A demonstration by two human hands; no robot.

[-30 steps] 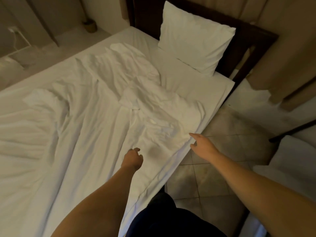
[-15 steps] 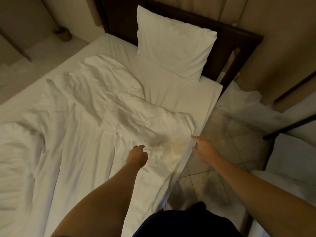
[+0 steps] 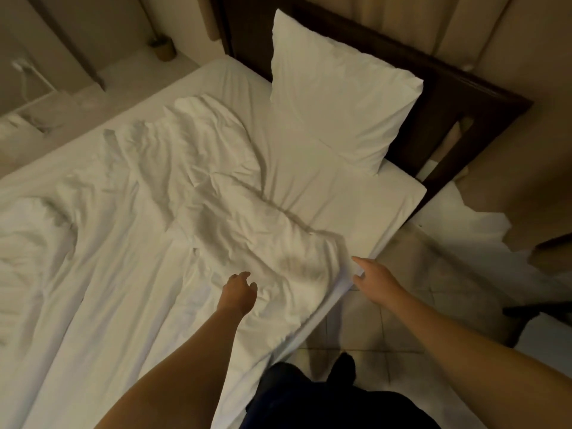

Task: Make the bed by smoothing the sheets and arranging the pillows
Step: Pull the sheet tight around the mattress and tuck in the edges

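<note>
Crumpled white fabric top sheet (image 3: 247, 243) is bunched mid-bed, below the plump white pillow (image 3: 337, 88). My left hand (image 3: 240, 289) is loosely curled, my right hand (image 3: 374, 280) has fingers out, and both are empty. The sheet looks light and limp; I'd grab its near edge.

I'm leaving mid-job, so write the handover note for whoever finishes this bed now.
Left hand: loosely curled over the crumpled top sheet, gripping nothing.
Right hand: open, index finger reaching toward the sheet's edge at the bedside.
Pillow: one, propped against the headboard.
Done: nothing obvious; the sheet lies bunched.
To do: pull the sheet flat, smooth it, set the pillow.
</note>
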